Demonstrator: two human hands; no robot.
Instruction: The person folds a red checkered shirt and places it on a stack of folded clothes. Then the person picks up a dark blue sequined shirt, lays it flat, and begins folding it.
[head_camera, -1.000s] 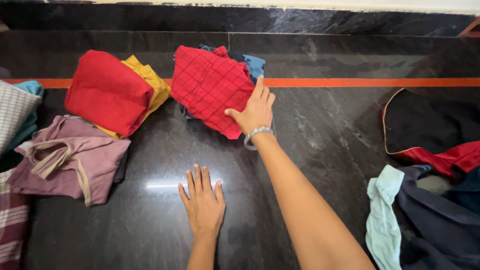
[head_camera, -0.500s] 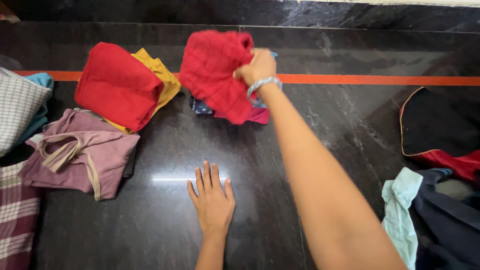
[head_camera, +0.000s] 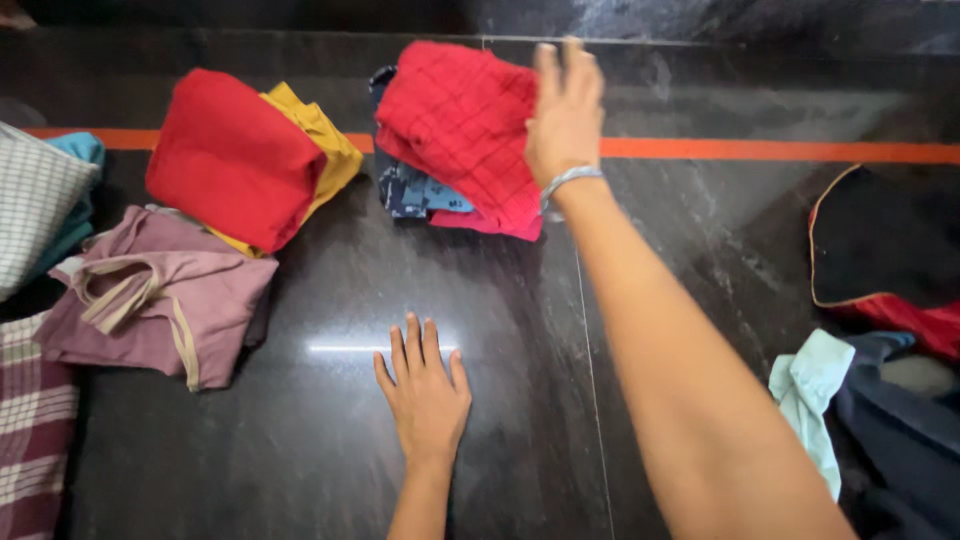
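Resting at upper centre, your right hand (head_camera: 562, 115), fingers spread flat, not gripping, presses the folded red checked cloth (head_camera: 460, 125) atop a blue patterned garment (head_camera: 412, 190). Left hand (head_camera: 427, 392) lies open on the dark floor (head_camera: 300, 440). Looks soft, light, floppy; I'd grab the folded edge.

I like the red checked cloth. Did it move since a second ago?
Yes. The red checked cloth moved away from the person: it lay mostly below the orange stripe, now it lies across it under the right hand.
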